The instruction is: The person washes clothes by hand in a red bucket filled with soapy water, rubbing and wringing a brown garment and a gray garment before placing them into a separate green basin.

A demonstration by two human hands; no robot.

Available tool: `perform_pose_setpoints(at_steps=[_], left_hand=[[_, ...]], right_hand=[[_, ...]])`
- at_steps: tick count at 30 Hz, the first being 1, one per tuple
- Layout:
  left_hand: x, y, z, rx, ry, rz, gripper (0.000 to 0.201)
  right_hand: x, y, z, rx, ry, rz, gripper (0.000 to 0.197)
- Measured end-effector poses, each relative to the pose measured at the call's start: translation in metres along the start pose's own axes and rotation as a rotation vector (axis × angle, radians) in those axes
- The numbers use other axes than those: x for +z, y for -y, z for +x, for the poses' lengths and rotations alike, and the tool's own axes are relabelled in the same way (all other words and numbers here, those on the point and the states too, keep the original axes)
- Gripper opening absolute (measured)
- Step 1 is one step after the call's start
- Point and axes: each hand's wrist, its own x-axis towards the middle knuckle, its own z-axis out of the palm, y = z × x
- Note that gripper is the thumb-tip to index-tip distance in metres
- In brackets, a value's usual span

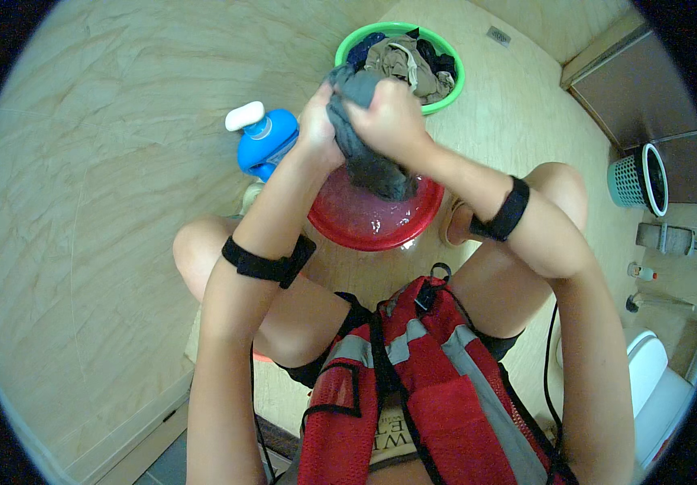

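Note:
Bunched between my hands is a wet-looking dark grey-green cloth (356, 153), perhaps a garment; its kind does not show. My left hand (318, 125) grips it from the left side. On the other side my right hand (389, 117) is closed on its upper part, slightly blurred. The cloth's lower end hangs over a red basin (373, 236) holding sudsy water. Whether it touches the water I cannot tell. Just beyond my hands stands a green basin (458, 85) heaped with beige and dark clothes (401, 65).
Left of the red basin is a blue jug (272, 139) with a white bar (245, 116) on top. A floor drain (498, 35) lies at the far right. Along the right are a teal basket (627, 179), a brush (648, 302) and a white toilet (648, 372).

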Motion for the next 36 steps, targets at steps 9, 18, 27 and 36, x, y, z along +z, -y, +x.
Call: perform_pose_setpoints(at_steps=[9, 18, 27, 36], left_hand=[[-0.013, -0.024, -0.008, 0.017, 0.113, -0.064, 0.079], [-0.033, -0.008, -0.019, 0.145, 0.398, 0.547, 0.063], [-0.008, -0.010, -0.019, 0.185, 0.169, 0.069, 0.053], [0.022, 0.031, -0.011, 0.012, -0.006, -0.017, 0.042]], right_hand=[[-0.024, -0.014, 0.024, 0.439, 0.306, 0.921, 0.041], [-0.070, -0.002, 0.028, 0.422, 0.362, 1.251, 0.023], [-0.042, -0.038, 0.040, -0.159, -0.094, 0.120, 0.057], [-0.016, -0.004, 0.023, 0.027, -0.118, -0.078, 0.062]])
